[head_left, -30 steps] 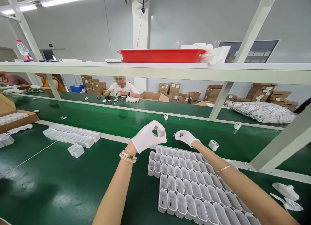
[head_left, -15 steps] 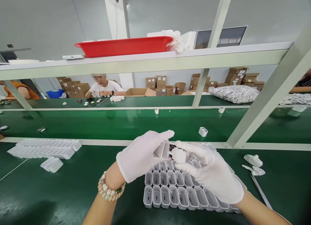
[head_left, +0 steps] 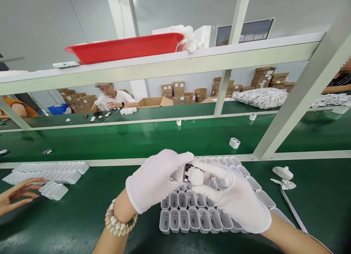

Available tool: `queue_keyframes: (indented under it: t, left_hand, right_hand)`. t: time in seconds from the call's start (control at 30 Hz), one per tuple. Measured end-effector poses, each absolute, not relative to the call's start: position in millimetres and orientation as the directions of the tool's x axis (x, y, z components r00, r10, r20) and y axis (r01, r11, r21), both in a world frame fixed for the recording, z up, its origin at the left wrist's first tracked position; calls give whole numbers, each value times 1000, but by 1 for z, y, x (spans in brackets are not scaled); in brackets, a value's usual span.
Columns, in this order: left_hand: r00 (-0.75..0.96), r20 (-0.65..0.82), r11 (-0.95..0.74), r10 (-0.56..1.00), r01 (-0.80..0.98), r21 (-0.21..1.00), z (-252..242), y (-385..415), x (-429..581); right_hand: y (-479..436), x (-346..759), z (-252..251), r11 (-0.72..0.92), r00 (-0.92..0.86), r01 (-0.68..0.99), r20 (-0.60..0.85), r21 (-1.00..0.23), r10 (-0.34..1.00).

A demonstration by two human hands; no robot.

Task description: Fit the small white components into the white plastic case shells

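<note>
White gloves cover both of my hands. My left hand (head_left: 157,179) is closed around a small white plastic housing (head_left: 179,174), its opening turned to the right. In my right hand (head_left: 233,193) a white rounded part with dark electronics (head_left: 195,176) is pinched between thumb and fingers. The dark inner end of that part sits at the housing's mouth; how deep it goes in, I cannot tell. Beneath both hands, rows of open white housings (head_left: 194,219) stand upright on the green table, partly covered by my right hand.
At left stand more white housings (head_left: 44,173), with another person's bare hand (head_left: 20,195) beside them. Tweezers (head_left: 293,209) and crumpled white finger cots (head_left: 283,173) lie at right. A white unit (head_left: 234,143) sits on the green belt (head_left: 137,140). A slanted post (head_left: 290,96) rises at right.
The white part and the housing are closer together. Another person's hand has entered at left by the housings. My view has shifted slightly, and the unit on the belt appears farther right.
</note>
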State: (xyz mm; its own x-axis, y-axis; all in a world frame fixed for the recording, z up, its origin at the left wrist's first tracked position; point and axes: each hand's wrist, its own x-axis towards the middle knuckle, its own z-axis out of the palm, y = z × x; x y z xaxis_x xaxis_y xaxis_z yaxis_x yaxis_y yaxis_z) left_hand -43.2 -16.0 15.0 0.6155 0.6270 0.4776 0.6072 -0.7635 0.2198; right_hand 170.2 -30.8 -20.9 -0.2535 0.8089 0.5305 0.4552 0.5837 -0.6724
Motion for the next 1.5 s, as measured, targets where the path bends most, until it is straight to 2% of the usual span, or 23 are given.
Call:
queue_keyframes:
  t: [0.1, 0.3, 0.7, 0.8, 0.93, 1.03, 1.1, 1.2, 1.37, 1.5]
  left_hand:
    - [612, 464, -747, 641, 636, 193, 18, -18, -43]
    - [601, 385, -687, 701, 714, 137, 24, -22, -40]
    - [602, 305, -659, 738, 741, 128, 29, -23, -30]
    - [585, 339, -660, 737, 731, 174, 23, -23, -29]
    - [515, 437, -646, 738, 725, 238, 18, -24, -28]
    - [486, 505, -662, 713, 704, 258, 14, -24, -23]
    - [444, 574, -672, 688, 688, 273, 7, -24, -18]
    - [400, 643, -697, 653, 649, 304, -4, -24, -10]
    - [477, 490, -670, 730, 639, 378, -3, -22, -6]
    - [616, 350, -699, 706, 527, 484, 14, -18, -7]
  right_hand:
    - [-32, 170, -19, 543, -235, 451, 492, -708, 838]
    - [-35, 168, -9, 389, -225, 463, 319, -796, 921]
    - [-27, 168, -14, 323, -321, 405, 198, -855, 926]
    - [-23, 168, -27, 302, -255, 339, 222, -891, 941]
    - [-22, 168, -39, 381, -109, 271, 365, -884, 925]
    - [-25, 165, -42, 458, -137, 311, 438, -833, 889]
    - [-27, 163, -43, 445, -159, 340, 416, -828, 895]
    - [-27, 161, -41, 347, -127, 312, 323, -885, 938]
    - [-22, 168, -27, 280, -117, 210, 260, -937, 958]
    - [-19, 174, -23, 284, -324, 221, 205, -933, 924]
